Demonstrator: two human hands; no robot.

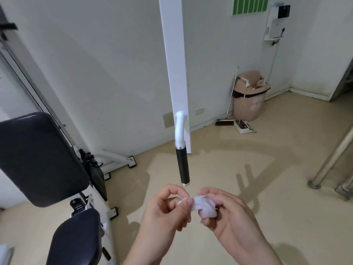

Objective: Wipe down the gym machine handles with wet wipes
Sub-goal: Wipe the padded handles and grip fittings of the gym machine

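Both hands bunching a wet wipe (205,206) below the machine handle (182,165).
Left hand (166,207) pinches the wipe's edge; right hand (227,213) curls round its bulk; handle hangs just above, untouched.

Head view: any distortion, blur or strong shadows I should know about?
Head view: wide-angle lens tilts the post; soft shadows cross the floor behind the handle; the wipe looks slightly blurred; no harsh glare.

Wipe (206,207) partly hidden inside right hand (233,217); white beam (172,44) cut off top.
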